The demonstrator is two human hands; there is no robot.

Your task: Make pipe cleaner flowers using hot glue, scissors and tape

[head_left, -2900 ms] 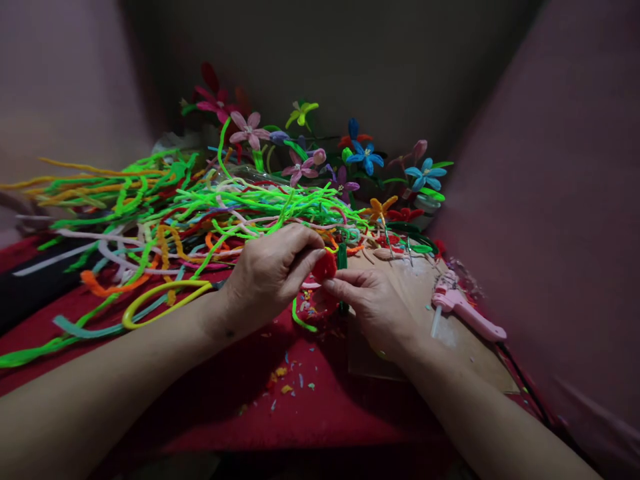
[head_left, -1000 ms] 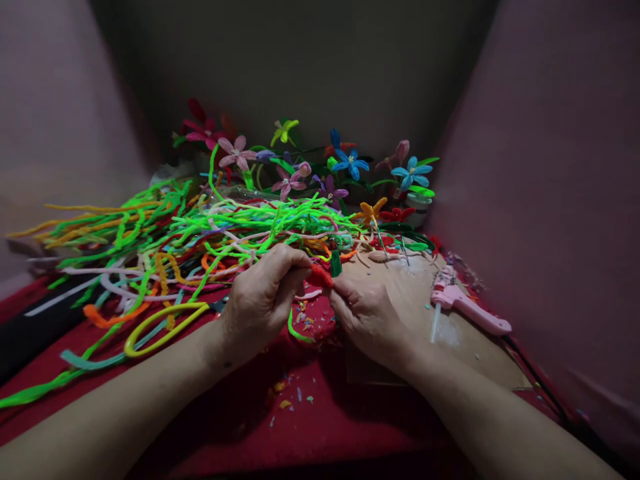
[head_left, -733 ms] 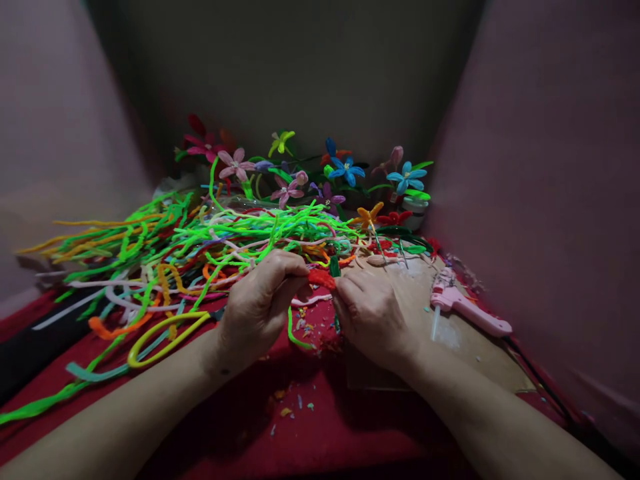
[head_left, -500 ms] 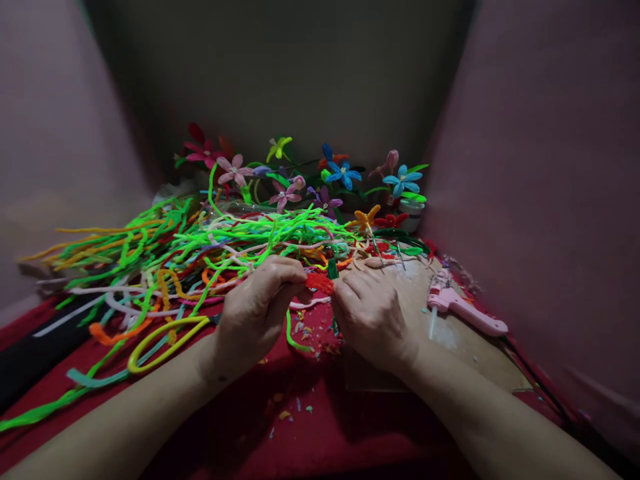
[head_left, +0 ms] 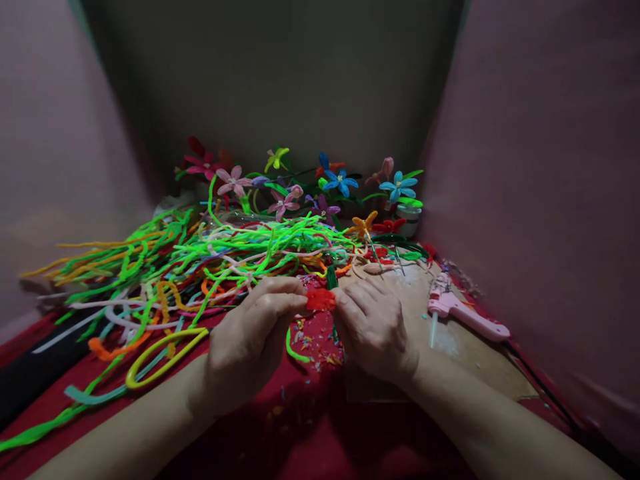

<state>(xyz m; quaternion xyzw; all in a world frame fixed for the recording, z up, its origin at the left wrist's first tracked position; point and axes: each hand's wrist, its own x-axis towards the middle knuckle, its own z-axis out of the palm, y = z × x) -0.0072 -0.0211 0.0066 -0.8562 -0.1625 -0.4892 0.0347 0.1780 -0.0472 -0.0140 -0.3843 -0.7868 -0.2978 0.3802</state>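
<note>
Between my hands is a fuzzy red piece of bent pipe cleaner [head_left: 321,299], pinched at both ends. My left hand [head_left: 255,327] has thumb and fingertips closed on its left end. The fingers of my right hand [head_left: 373,323] are closed on its right end and hide part of it. Just behind the red piece a dark green fuzzy strip [head_left: 331,277] stands up; I cannot tell whether it is joined to it. Yellow-handled scissors [head_left: 167,357] lie by my left forearm, their blades mostly hidden behind the left hand.
A tangled heap of coloured pipe cleaners [head_left: 250,240] spreads behind my left hand. Finished pipe-cleaner flowers [head_left: 340,181] stand at the back. A pink glue gun [head_left: 465,313] rests on a brown board [head_left: 460,367] at right. Scraps [head_left: 320,347] litter the red cloth [head_left: 310,433].
Both hands sit slightly lower in the picture, with the left hand shifted a little left. More of the red piece shows between the fingers. The whole view has tilted up slightly.
</note>
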